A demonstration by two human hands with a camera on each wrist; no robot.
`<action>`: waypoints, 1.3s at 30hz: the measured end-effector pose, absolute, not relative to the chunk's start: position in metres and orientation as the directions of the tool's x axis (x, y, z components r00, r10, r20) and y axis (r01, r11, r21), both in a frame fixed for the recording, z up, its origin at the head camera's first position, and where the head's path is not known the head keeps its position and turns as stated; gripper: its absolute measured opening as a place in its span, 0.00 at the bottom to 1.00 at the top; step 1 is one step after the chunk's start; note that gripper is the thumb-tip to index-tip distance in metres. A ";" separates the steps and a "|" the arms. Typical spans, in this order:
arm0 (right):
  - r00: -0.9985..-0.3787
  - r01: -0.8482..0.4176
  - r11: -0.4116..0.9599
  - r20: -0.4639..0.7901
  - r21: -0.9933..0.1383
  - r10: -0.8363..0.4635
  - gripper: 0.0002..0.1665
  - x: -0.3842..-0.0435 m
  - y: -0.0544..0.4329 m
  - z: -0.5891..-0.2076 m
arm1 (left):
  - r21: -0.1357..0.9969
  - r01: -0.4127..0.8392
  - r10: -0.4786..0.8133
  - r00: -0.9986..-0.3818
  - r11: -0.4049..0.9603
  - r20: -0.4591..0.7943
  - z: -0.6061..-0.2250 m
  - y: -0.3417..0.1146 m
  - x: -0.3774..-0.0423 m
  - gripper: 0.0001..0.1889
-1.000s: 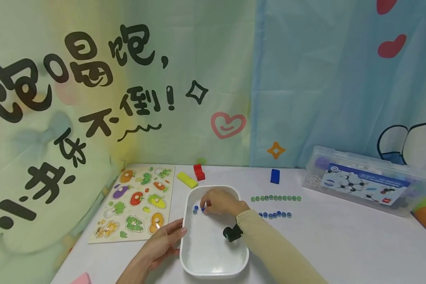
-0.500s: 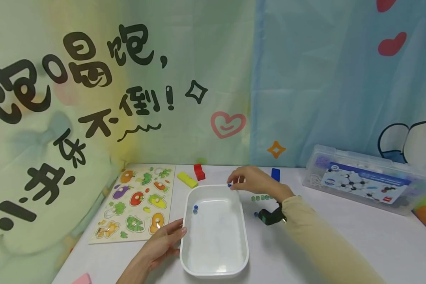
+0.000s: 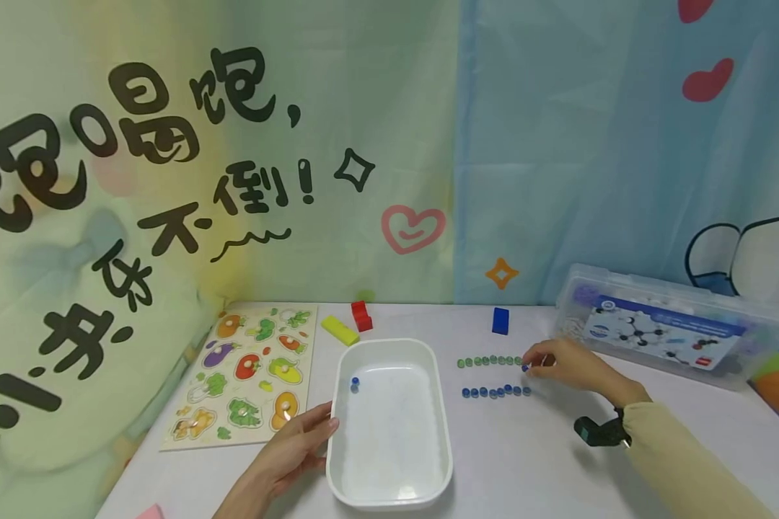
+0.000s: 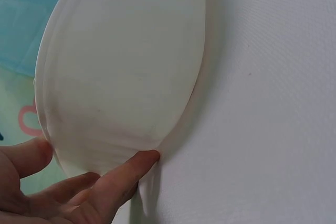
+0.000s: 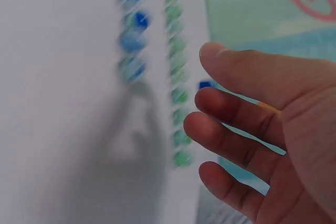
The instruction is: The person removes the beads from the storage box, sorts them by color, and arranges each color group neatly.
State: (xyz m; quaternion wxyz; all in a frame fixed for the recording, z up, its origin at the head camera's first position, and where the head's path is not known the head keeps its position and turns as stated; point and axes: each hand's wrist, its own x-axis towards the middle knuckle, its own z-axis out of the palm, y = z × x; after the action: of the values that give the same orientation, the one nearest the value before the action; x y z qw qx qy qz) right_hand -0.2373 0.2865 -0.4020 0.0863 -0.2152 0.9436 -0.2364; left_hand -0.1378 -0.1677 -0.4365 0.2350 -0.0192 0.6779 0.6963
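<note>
A white tray lies before me, with two blue marbles in its far left part. My left hand holds the tray's left side, its thumb at the rim and its fingers on the outer wall; the left wrist view shows a finger against the lower edge. To the right, my right hand pinches a small blue marble at its fingertips, just beyond the row of blue marbles and at the right end of the row of green marbles. In the right wrist view the pinched marble cannot be made out.
A vegetable puzzle board lies left of the tray. Behind are a yellow block, a red block and a blue block. A clear plastic box stands at the back right, against the curtain.
My right hand has taken a blue marble out of the tray and carried it right, to the ends of the rows. My left hand has stayed at the tray.
</note>
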 end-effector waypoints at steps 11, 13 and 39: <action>-0.924 -0.310 0.831 -0.060 -0.461 -0.378 0.10 -0.227 0.301 -0.433 | 0.932 -0.363 0.293 -0.888 0.025 -0.354 -0.437 -0.168 -0.138 0.35; -0.926 -0.310 0.829 -0.050 -0.466 -0.375 0.10 -0.225 0.301 -0.433 | 0.932 -0.362 0.295 -0.888 0.023 -0.353 -0.437 -0.168 -0.138 0.35; -0.936 -0.301 0.825 -0.020 -0.478 -0.353 0.13 -0.225 0.304 -0.422 | 0.928 -0.368 0.266 -0.891 0.053 -0.368 -0.438 -0.167 -0.138 0.36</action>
State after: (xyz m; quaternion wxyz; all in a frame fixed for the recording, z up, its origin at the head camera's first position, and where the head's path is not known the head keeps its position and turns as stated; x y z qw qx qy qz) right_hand -0.2246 0.3040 -0.4217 0.0535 -0.1714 0.9538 -0.2408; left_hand -0.1381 -0.1672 -0.4378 0.2307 -0.0368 0.6881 0.6870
